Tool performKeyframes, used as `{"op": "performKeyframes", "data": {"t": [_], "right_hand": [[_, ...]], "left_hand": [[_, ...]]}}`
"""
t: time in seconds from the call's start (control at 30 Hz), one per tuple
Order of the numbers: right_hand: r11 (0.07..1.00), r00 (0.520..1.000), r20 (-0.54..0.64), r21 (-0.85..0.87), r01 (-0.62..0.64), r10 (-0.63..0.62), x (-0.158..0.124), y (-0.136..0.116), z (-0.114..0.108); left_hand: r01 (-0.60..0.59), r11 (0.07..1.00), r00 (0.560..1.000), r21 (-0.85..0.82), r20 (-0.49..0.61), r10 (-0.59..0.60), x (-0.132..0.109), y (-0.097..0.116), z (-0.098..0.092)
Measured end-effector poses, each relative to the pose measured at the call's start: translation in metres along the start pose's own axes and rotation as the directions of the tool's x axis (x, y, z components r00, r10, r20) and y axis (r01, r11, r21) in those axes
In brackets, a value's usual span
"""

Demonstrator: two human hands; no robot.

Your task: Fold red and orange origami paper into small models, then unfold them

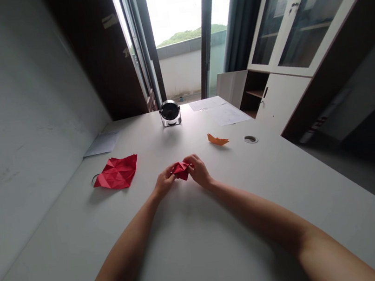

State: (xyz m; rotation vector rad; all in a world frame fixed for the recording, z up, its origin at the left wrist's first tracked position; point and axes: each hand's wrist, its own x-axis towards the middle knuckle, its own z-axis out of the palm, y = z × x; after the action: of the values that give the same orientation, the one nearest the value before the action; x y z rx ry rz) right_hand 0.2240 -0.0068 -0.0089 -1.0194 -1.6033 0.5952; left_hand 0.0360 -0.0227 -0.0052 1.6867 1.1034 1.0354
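Between my two hands is a small piece of folded red paper [181, 171], held just above the white table [194, 233]. My left hand [166, 181] pinches its left side. On the right, the fingers of my right hand [197, 169] are closed on the paper's other edge. The fingertips partly cover the folds. A creased, opened-out sheet of red paper [117, 173] lies to the left of my hands. Beyond my right hand, a folded orange paper boat [218, 140] rests on the table.
A round black device on a silver stand [170, 113] stands at the table's far side. White papers [227, 114] lie far right, more sheets [102, 143] far left by the wall. A cable hole [250, 139] sits near the right edge. A cabinet [283, 98] stands beyond.
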Motion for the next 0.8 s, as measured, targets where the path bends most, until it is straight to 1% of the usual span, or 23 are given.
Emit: {"op": "performKeyframes", "data": {"t": [0.1,0.17,0.3,0.43,0.5,0.63,0.7,0.8], "right_hand": [[1.0,1.0,0.015,-0.006,0.017,-0.017,0.0,-0.002,-0.002],[1.0,0.999,0.038,-0.013,0.028,-0.028,0.0,-0.002,-0.004],[0.997,0.995,0.063,-0.005,0.072,-0.071,0.0,-0.001,-0.005],[0.995,0.992,0.085,0.015,0.096,-0.097,-0.002,0.0,-0.003],[0.996,0.992,0.096,0.035,0.084,-0.087,-0.002,0.0,-0.002],[0.992,0.992,0.119,0.123,0.033,-0.047,-0.002,0.0,-0.001],[0.988,0.989,0.143,0.156,0.004,-0.027,-0.002,0.0,-0.002],[0.987,0.986,0.167,0.159,-0.035,0.008,-0.001,0.0,-0.004]], "left_hand": [[0.018,0.982,0.999,-0.188,0.045,-0.01,0.0,0.002,-0.001],[0.037,0.968,0.998,-0.248,0.059,-0.023,0.0,0.004,-0.002],[0.064,0.96,0.995,-0.271,0.087,-0.042,-0.001,0.006,-0.005],[0.056,0.968,0.997,-0.246,0.064,-0.042,-0.001,0.003,-0.005],[0.067,0.962,0.997,-0.264,0.049,-0.056,0.0,0.0,-0.004],[0.084,0.931,0.996,-0.356,0.023,-0.081,0.0,-0.001,-0.006],[0.076,0.919,0.997,-0.388,0.01,-0.078,-0.001,0.001,-0.009],[0.064,0.909,0.998,-0.412,0.016,-0.063,-0.003,0.004,-0.011]]}}
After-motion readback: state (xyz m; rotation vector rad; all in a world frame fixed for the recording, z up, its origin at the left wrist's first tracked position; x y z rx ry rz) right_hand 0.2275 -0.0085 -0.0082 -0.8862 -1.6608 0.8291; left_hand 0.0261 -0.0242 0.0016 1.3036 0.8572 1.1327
